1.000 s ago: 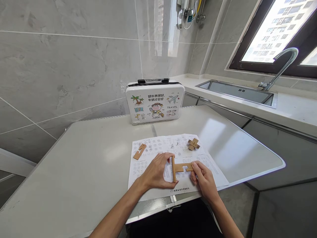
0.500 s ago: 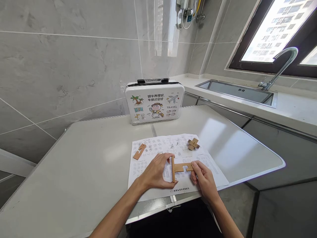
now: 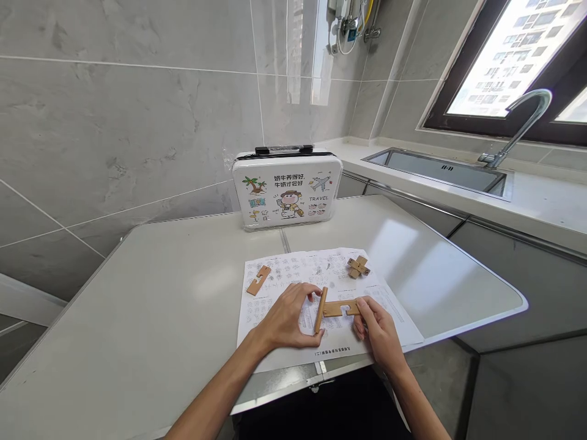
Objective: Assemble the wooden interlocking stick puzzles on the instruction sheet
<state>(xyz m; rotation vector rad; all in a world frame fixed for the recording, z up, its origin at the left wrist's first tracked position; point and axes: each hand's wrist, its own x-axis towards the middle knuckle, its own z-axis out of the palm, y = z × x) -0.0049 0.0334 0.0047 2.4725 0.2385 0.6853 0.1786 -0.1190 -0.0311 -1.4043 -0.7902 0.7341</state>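
My left hand (image 3: 288, 318) pinches a thin wooden bar (image 3: 320, 308) that stands on edge and leans a little to the right. My right hand (image 3: 378, 330) grips the right end of a flat notched wooden piece (image 3: 338, 307), whose left end meets the bar. Both pieces are held just above a printed instruction sheet (image 3: 293, 275) on the white table (image 3: 151, 305). A loose notched wooden piece (image 3: 258, 280) lies on the sheet's left edge. A small assembled wooden cross (image 3: 358, 266) rests on the sheet's far right part.
A white illustrated carry case (image 3: 287, 190) stands upright at the table's back edge against the tiled wall. To the right are a counter with a steel sink (image 3: 440, 168) and a curved tap (image 3: 518, 125) under a window. The table's front edge runs just below my hands.
The bar in my left hand has tilted from upright to leaning right, and the notched piece has shifted slightly up against it. My hands stay in nearly the same place.
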